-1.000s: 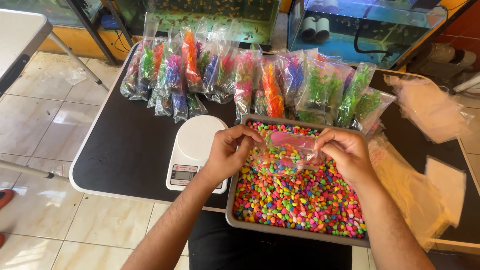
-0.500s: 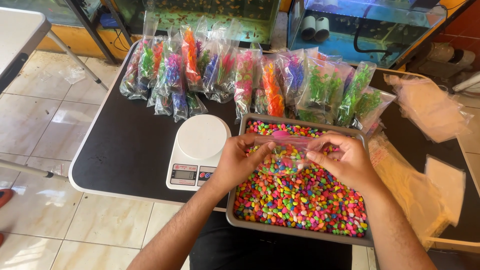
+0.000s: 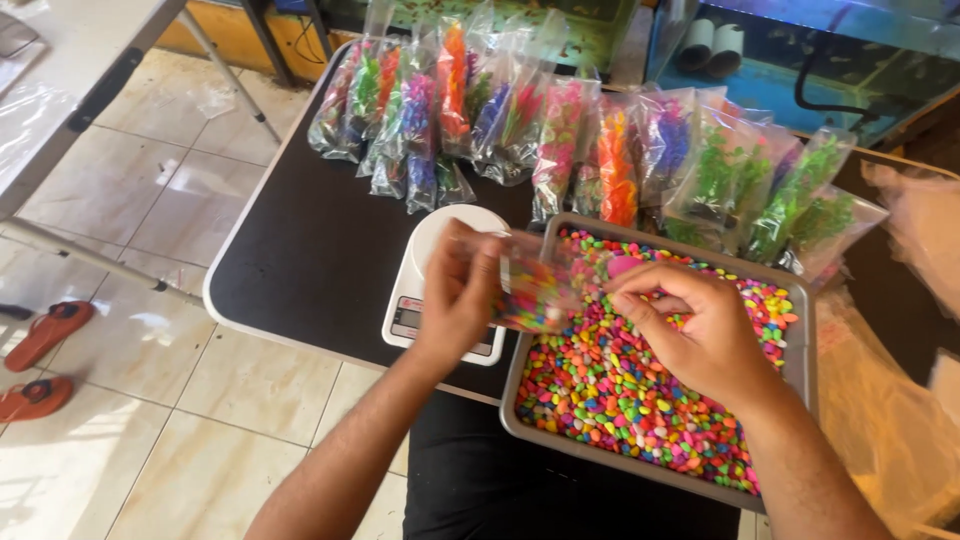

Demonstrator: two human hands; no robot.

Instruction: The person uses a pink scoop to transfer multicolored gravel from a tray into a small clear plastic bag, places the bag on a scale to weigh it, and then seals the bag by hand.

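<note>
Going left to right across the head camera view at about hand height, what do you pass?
Red sandals on the tiled floor → white kitchen scale → left hand holding a small clear bag of pebbles → right hand over the grey tray of coloured pebbles → clear plastic bags.

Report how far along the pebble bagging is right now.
Done: a row of filled plant bags lies along the table's far side. In hand: the left hand and right hand hold a small clear bag partly filled with coloured pebbles. Left: the scale platform is bare, and the tray holds many pebbles.
</note>
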